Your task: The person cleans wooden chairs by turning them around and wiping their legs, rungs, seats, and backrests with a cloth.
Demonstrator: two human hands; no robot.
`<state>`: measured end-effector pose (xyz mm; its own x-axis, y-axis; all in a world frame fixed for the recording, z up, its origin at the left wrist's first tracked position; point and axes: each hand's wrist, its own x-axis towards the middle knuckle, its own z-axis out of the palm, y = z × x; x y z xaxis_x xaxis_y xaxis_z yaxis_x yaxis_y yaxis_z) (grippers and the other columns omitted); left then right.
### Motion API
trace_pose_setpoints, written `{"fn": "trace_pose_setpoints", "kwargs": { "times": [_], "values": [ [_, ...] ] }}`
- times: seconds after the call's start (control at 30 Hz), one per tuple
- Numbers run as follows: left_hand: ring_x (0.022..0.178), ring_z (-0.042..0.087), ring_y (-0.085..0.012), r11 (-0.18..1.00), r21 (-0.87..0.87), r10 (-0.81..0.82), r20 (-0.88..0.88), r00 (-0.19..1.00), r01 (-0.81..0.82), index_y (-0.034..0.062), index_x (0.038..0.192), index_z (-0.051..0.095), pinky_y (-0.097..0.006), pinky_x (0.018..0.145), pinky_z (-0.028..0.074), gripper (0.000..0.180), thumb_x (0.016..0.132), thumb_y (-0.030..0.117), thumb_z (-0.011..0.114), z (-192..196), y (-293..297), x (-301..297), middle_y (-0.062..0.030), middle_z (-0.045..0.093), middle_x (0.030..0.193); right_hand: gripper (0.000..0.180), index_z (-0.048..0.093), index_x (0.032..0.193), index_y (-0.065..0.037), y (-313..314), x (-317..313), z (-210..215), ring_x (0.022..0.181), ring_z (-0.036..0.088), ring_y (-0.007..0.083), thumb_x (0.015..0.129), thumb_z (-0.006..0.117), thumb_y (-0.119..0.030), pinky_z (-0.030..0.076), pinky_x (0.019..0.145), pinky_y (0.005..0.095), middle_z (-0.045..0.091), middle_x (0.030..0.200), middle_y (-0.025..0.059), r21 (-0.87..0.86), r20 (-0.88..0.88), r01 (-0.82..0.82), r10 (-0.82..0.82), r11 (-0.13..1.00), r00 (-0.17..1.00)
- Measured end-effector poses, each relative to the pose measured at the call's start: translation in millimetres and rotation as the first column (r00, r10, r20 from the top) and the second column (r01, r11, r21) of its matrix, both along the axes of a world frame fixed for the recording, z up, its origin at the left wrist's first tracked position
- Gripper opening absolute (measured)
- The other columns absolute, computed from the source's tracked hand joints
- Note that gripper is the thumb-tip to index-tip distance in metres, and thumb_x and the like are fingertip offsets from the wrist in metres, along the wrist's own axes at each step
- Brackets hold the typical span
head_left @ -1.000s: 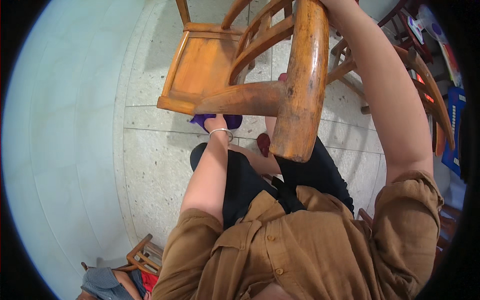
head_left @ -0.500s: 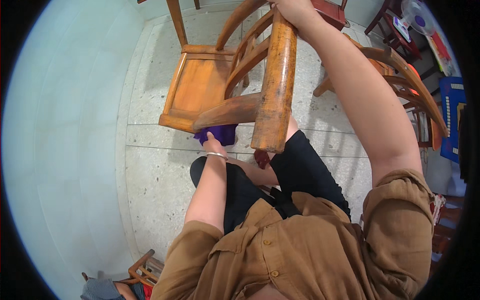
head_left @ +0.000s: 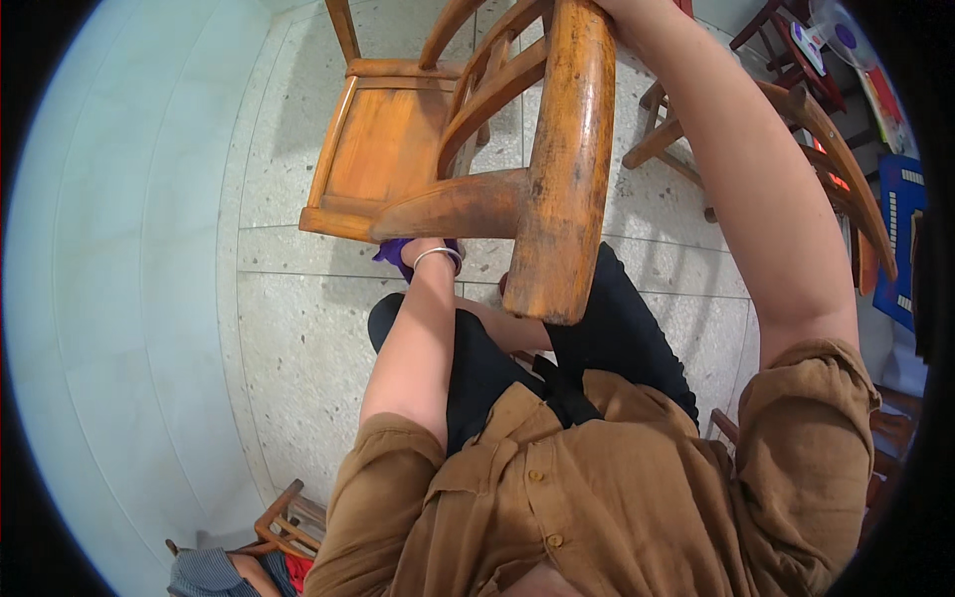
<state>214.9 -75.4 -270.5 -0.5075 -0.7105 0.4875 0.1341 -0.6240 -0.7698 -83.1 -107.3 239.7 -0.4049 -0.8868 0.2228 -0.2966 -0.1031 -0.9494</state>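
A worn wooden chair [head_left: 388, 144] with a curved slatted back is in front of me, its thick top rail [head_left: 567, 169] pointing toward me. At the upper edge of the picture my right hand [head_left: 622, 12] grips the far end of that rail, its fingers partly cut off. Low at the seat's near edge, my left hand [head_left: 426, 250] holds a purple cloth [head_left: 394, 253] against the underside of the chair. The chair hides most of the left fingers and part of the cloth. A light-coloured bangle [head_left: 438, 255] circles the left wrist.
A second wooden chair [head_left: 836, 149] stands to the right, near a blue board [head_left: 900, 239]. Behind it are a fan [head_left: 844, 38] and dark red furniture. A pale tiled wall [head_left: 129, 249] runs along the left. At lower left, another chair [head_left: 284, 517] stands beside a person's sleeve [head_left: 204, 572].
My left hand and the cloth have moved further under the seat's near edge, so less of both shows. The chair appears slightly lower and its rail larger in the picture.
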Motion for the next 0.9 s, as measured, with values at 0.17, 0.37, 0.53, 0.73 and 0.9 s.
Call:
{"fn": "trace_pose_setpoints", "kwargs": {
  "times": [0.17,0.37,0.53,0.73,0.9],
  "values": [
    [0.103,0.057,-0.0244,1.0,0.022,-0.008,0.524,-0.852,0.005,-0.0082,0.116,0.053,-0.032,0.093,0.042,0.054,0.072,0.012,0.078,103,28,-62,-0.016,0.058,0.117,0.026,0.063,0.102,0.0,1,-35,-27,0.123,0.037,0.0305,0.081,0.058,-0.014,0.034,0.101,0.0372,0.038,0.132,0.0175,0.032,-0.2,0.155,-0.145,0.987,0.969],
    [0.093,0.063,-0.0341,0.955,0.051,0.296,-0.14,-0.945,0.291,-0.0114,0.094,0.062,-0.035,0.086,0.046,0.049,0.062,0.02,0.082,111,50,-11,-0.0253,0.064,0.097,0.03,0.063,0.107,-0.003,-3,-9,-10,0.138,0.016,0.0333,0.081,0.057,-0.017,0.021,0.11,0.0399,0.025,0.145,0.0231,0.081,-0.253,0.104,-0.081,0.991,0.964],
    [0.091,0.063,-0.0372,0.913,0.237,0.406,-0.439,-0.801,0.333,-0.0094,0.08,0.065,-0.039,0.082,0.049,0.049,0.06,0.032,0.081,133,45,-46,-0.028,0.064,0.091,0.029,0.063,0.107,-0.003,5,-9,-5,0.138,0.017,0.0329,0.082,0.057,-0.016,0.021,0.11,0.04,0.022,0.146,0.0229,0.111,-0.168,0.153,-0.133,0.982,0.977],
    [0.087,0.065,-0.0329,0.935,0.262,0.317,-0.31,-0.897,0.24,-0.0086,0.09,0.064,-0.037,0.08,0.05,0.055,0.063,0.036,0.081,40,36,24,-0.0226,0.066,0.093,0.029,0.064,0.106,-0.004,-9,21,1,0.137,0.02,0.0345,0.08,0.059,-0.018,0.021,0.11,0.0402,0.023,0.146,0.024,0.017,-0.14,0.082,-0.078,0.997,0.987],
    [0.09,0.061,-0.0299,0.991,0.037,-0.107,0.778,-0.619,-0.125,-0.0098,0.106,0.055,-0.035,0.082,0.048,0.035,0.082,0.015,0.064,105,55,-38,-0.0205,0.061,0.103,0.03,0.065,0.103,-0.005,-9,-20,-29,0.136,0.021,0.0375,0.077,0.06,-0.018,0.022,0.11,0.0377,0.025,0.142,0.0305,-0.002,-0.257,0.182,-0.176,0.983,0.95]
  ]
}}
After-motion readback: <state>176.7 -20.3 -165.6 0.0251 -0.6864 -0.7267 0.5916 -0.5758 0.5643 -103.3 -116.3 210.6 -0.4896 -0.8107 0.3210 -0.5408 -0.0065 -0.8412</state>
